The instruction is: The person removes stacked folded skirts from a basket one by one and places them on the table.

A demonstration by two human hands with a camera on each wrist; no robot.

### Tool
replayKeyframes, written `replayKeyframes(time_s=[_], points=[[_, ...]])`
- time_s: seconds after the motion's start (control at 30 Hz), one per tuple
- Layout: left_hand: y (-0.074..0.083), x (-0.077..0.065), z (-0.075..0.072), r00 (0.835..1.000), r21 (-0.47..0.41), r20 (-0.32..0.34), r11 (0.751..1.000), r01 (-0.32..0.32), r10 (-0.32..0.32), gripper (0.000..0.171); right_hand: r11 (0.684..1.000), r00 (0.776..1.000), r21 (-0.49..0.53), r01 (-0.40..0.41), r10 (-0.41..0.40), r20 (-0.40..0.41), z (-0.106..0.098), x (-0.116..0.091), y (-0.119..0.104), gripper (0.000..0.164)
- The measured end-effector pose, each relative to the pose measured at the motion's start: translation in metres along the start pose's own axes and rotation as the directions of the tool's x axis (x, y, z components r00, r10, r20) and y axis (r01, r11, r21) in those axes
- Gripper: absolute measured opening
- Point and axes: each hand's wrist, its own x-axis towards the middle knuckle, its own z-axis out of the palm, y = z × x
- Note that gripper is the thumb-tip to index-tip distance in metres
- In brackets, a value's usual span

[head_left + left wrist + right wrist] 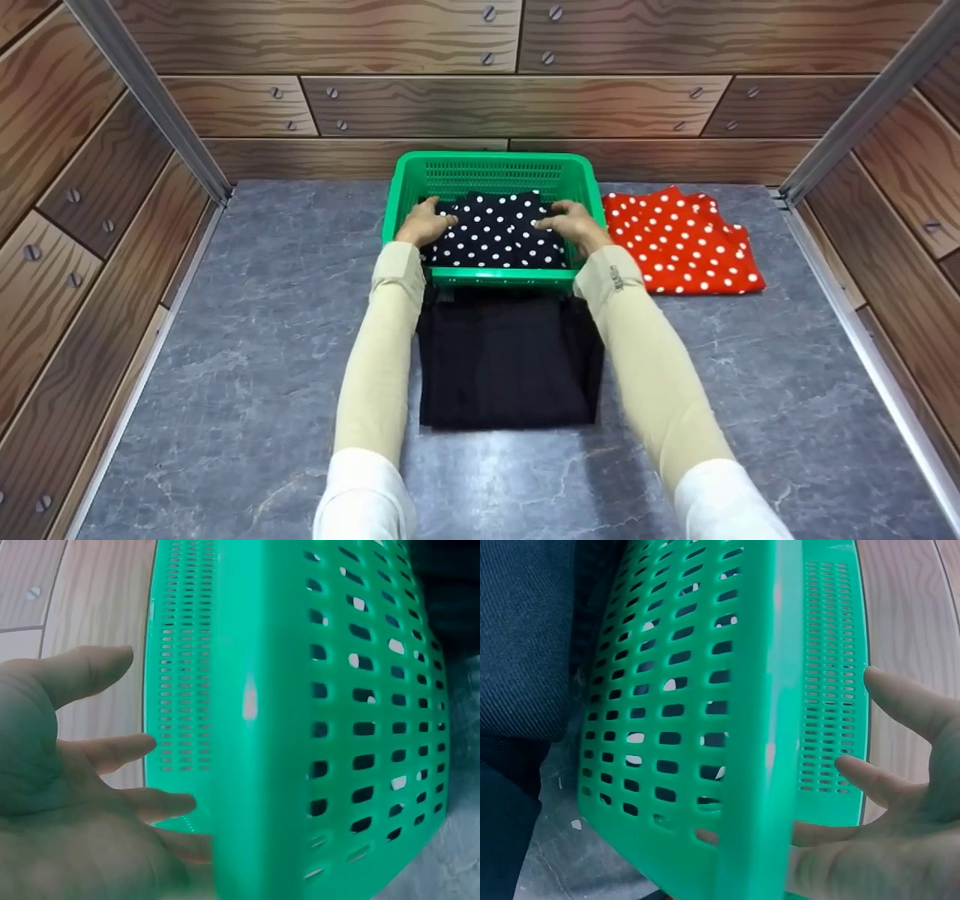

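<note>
A black cloth with white dots (499,229) lies folded inside a green plastic basket (502,274). My left hand (426,223) is over the basket's left side, at the left edge of the dotted cloth; my right hand (576,223) is at its right edge. In the left wrist view, the left hand (90,787) has its fingers spread, some partly hidden behind the basket rim (251,720). The right wrist view shows the right hand (907,795) with fingers extended, the lower ones passing behind the rim. Whether the fingertips touch the cloth is hidden there.
Folded black cloth (506,367) lies on the grey marbled floor (262,360) in front of the basket. A folded red cloth with white dots (686,244) is to the basket's right. Wood-patterned panels (517,105) stand behind and along both sides.
</note>
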Motion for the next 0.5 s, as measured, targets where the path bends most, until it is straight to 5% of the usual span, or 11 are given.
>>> replayKeyframes(time_s=[0.23, 0.5], points=[[-0.007, 0.009, 0.008, 1.000, 0.001, -0.005, 1.000, 0.027, -0.027, 0.068, 0.999, 0.999, -0.021, 0.032, -0.032, -0.029, 0.010, 0.005, 0.007, 0.072], [-0.016, 0.017, 0.024, 0.998, 0.044, -0.003, 0.997, 0.061, -0.061, 0.068, 1.000, 0.999, -0.010, -0.030, 0.029, -0.012, 0.017, 0.011, 0.019, 0.073]])
